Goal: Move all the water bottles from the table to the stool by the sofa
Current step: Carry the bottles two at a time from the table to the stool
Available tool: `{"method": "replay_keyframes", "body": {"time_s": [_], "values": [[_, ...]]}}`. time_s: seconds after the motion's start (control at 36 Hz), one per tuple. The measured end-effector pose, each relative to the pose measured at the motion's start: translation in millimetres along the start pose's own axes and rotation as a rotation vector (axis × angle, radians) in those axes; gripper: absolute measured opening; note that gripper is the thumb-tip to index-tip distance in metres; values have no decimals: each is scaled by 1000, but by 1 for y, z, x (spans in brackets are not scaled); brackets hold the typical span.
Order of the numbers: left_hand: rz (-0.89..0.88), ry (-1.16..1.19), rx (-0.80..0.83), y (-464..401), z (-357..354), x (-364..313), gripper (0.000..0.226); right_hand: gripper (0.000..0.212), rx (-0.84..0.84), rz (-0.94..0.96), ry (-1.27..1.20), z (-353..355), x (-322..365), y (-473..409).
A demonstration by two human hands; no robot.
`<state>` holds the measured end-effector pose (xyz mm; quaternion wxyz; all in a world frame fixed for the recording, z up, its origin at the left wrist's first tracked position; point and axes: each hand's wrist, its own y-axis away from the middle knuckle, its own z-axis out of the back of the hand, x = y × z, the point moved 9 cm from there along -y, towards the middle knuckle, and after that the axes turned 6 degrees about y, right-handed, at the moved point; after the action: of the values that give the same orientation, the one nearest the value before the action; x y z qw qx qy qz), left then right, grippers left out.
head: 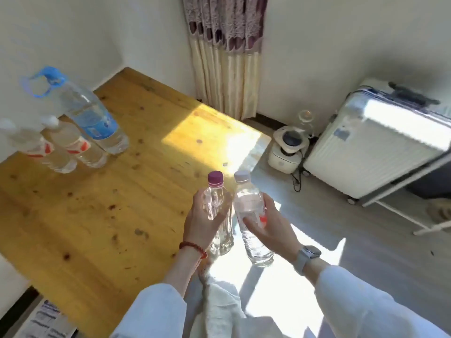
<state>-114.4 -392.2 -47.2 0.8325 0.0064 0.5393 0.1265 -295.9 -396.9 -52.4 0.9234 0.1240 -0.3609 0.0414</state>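
The left hand (203,219) curled around a clear plastic water bottle with a purple cap (218,211) at lower centre of the frame, while the right hand (269,224) gripped a clear plastic bottle with a white cap and red label (251,215) just beside it. Three more clear bottles, one large with a blue handle (80,111), stood at the upper left on the yellow wooden table (102,203).

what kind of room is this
Most likely a lived-in room in a home or rented flat: a wooden table against the wall, a patterned curtain, a white suitcase and a small rice cooker on the floor.
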Motion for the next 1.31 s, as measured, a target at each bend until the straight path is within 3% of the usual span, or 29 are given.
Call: {"method": "replay_keyframes", "body": {"time_s": [0.17, 0.36, 0.56, 0.67, 0.86, 1.06, 1.31], "values": [[-168, -83, 252, 74, -161, -72, 61, 69, -208, -225, 19, 100, -133, 119], [-381, -124, 637, 190, -360, -154, 62, 83, -482, -582, -126, 202, -276, 287], [-616, -179, 1034, 325, -543, -222, 60, 69, -837, -947, -269, 263, -394, 460], [-728, -193, 1214, 408, -634, -255, 56, 72, -1045, -1064, -378, 288, -451, 545], [-808, -197, 1477, 548, -803, -294, 55, 70, -1255, -1224, -439, 344, -559, 678], [-900, -213, 1705, 701, -932, -340, 56, 58, -1498, -1389, -493, 395, -631, 814], [-1013, -293, 1963, 913, -1055, -359, 62, 64, -1756, -1611, -574, 401, -709, 1001]]}}
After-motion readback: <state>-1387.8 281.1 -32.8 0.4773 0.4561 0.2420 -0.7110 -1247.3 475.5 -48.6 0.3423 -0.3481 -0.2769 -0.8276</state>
